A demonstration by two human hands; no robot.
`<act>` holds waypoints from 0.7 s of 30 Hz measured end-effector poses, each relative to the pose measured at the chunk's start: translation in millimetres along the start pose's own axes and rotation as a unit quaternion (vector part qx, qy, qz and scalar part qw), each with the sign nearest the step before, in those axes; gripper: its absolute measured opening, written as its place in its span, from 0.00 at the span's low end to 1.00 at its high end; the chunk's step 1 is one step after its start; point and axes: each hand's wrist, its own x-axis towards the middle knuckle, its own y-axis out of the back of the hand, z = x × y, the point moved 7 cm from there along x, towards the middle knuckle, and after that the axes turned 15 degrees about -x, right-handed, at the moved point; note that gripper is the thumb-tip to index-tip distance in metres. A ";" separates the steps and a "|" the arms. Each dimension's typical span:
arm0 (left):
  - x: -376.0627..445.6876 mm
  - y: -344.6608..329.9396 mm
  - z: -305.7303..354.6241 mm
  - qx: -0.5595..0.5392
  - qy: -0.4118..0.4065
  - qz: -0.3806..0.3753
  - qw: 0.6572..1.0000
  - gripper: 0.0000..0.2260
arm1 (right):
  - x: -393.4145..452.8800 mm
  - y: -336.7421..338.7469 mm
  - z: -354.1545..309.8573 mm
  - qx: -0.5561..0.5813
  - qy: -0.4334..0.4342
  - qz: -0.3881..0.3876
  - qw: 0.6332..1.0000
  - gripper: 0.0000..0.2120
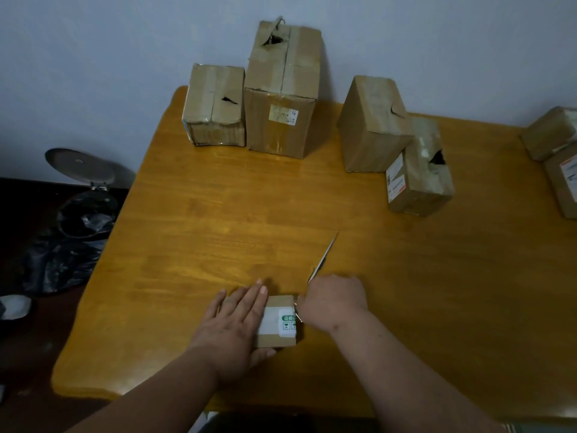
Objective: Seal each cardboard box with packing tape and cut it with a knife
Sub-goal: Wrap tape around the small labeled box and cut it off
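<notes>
A small cardboard box (278,339) with a white and green label lies near the front edge of the wooden table (218,214). My left hand (232,323) lies flat on its left part, fingers straight, pressing it down. My right hand (332,300) sits at the box's right edge, fingers curled around a knife handle. The knife blade (324,256) points away up and to the right, above the tabletop. No tape roll is visible.
Several taped cardboard boxes stand at the back: two at back centre (281,89), two at back right (374,123), more at the right edge (555,157). A bin with a black bag (84,214) stands on the floor to the left of the table.
</notes>
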 end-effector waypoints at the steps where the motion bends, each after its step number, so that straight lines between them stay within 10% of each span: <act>1: 1.2 2.1 0.6 0.003 0.004 -0.002 1.000 0.45 | -0.5 -0.1 0.0 -0.002 0.001 -0.002 1.000 0.15; 21: 6.3 10.4 -0.3 0.013 0.028 -0.017 0.999 0.55 | -3.1 1.5 8.1 0.079 0.066 -0.078 0.992 0.20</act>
